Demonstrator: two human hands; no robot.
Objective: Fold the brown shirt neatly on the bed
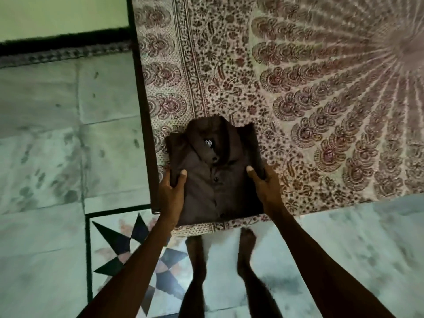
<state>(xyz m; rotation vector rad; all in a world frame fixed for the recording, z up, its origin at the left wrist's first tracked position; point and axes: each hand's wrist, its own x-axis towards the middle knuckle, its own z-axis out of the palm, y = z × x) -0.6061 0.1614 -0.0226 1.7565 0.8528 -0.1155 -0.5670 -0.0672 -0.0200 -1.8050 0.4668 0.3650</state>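
Note:
The brown shirt (pixel 213 171) lies folded into a compact rectangle at the near left corner of the bed (pixel 298 88), collar pointing away from me and its button placket facing up. My left hand (pixel 172 189) grips the shirt's left edge, thumb on top and fingers underneath. My right hand (pixel 263 187) holds the right edge the same way, thumb pressed onto the front panel. Both arms reach in from the bottom of the frame.
A patterned bedsheet with floral and peacock-feather prints covers the bed. The bed's dark frame edge (pixel 144 111) runs along the left side. Pale marble floor (pixel 57 157) with a black star inlay (pixel 128 249) lies beside it. My bare feet (pixel 245 249) stand at the bed's near edge.

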